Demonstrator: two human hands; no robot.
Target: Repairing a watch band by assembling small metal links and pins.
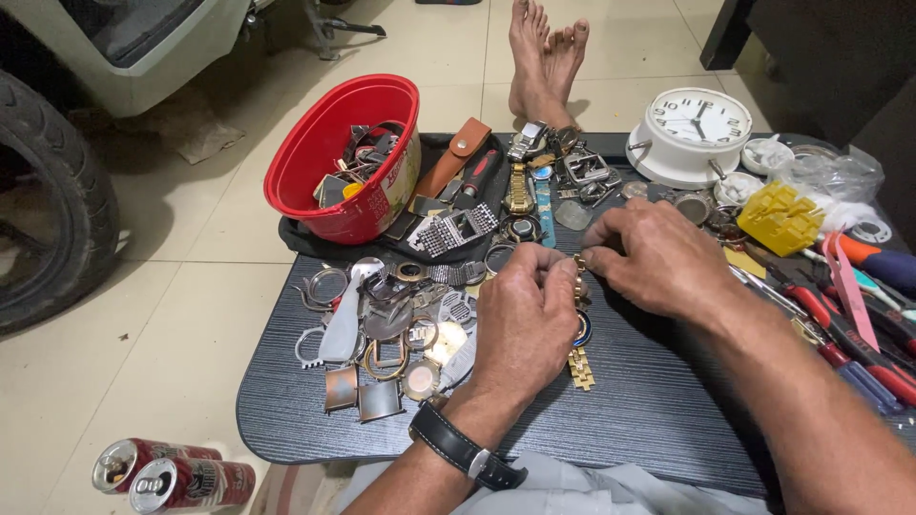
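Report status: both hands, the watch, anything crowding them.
Left hand and right hand both pinch the gold watch. Its band hangs to the tabletop. Watch parts crowd left, screwdrivers right.

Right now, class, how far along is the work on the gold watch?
Done: nothing visibly finished. In hand: the left hand and right hand hold the gold watch by its upper band, the lower band hanging onto the black table. Left: loose watch parts lie unsorted.

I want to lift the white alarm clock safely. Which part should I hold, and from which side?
Grip the white alarm clock by its round rim, coming from above, fingers on opposite sides. It lies face up on the table, so the rim is exposed all round. Small parts crowd its near side.
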